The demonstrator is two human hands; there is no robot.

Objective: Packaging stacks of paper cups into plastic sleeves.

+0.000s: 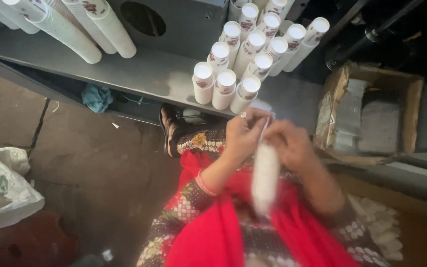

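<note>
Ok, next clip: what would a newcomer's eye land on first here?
Probably both hands, left hand and right hand, meeting mid-frame on a blurred white stack of paper cups above a red garment. Next, the rows of stacked cups on the grey metal shelf just beyond, then the open cardboard box at right.

Two hands are in view, the left hand (pixel 240 132) and the right hand (pixel 288 143), together on one blurred stack of white cups (pixel 265 175). On the grey worktop (pixel 149 74), about fourteen stacks of paper cups (pixel 245 54) stand at far centre, and at least four more stacks (pixel 70 24) far left. One cardboard box (pixel 371 111) sits right; one white bag (pixel 3 183) near left.
</note>
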